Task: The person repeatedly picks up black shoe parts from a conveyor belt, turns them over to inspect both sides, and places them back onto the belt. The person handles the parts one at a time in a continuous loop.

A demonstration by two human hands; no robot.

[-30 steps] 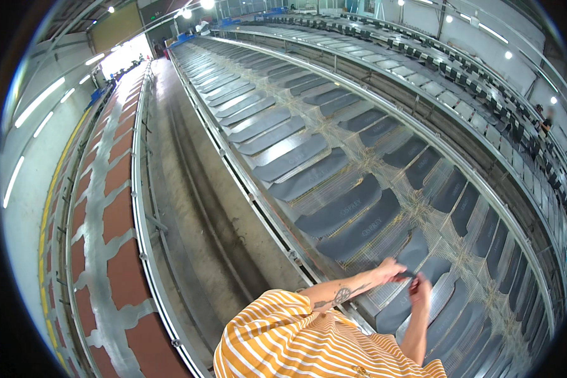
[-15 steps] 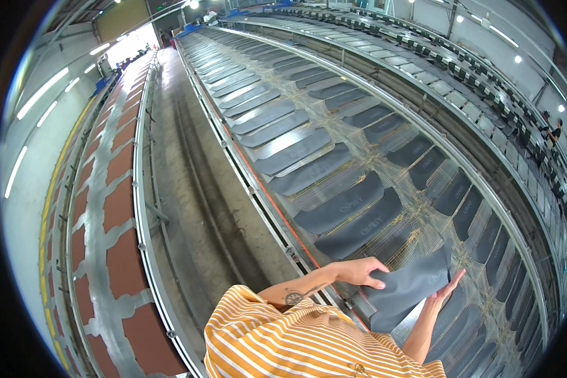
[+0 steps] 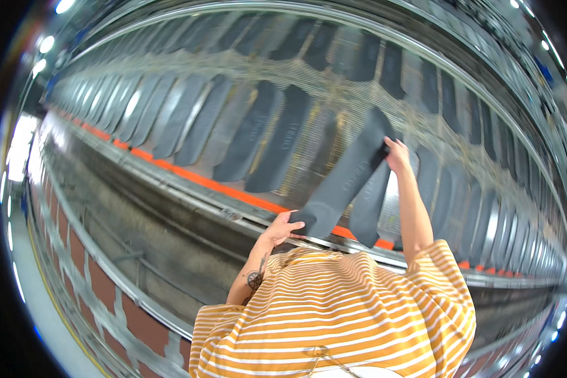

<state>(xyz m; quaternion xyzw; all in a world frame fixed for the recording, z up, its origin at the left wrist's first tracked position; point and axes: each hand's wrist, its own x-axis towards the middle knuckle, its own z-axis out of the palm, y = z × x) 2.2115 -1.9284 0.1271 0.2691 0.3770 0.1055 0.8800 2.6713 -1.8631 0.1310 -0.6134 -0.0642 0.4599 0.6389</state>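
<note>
While gripping the grey sheet (image 3: 346, 183) over the desk (image 3: 324, 143) with left hand (image 3: 282, 228) at near left end, right hand (image 3: 397, 154) at far right edge, could crease it by tugging unevenly.

Long dark-grey panel (image 3: 348, 176), held aslant

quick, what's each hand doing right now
Left hand: closed, holding the near end of a dark grey sheet.
Right hand: closed, holding its right edge farther up.

Faint lettering (image 3: 356, 175) is printed on held dk. grey panel (image 3: 341, 190); sim. print is seen on other panels (image 3: 286, 142) left & right.
</note>
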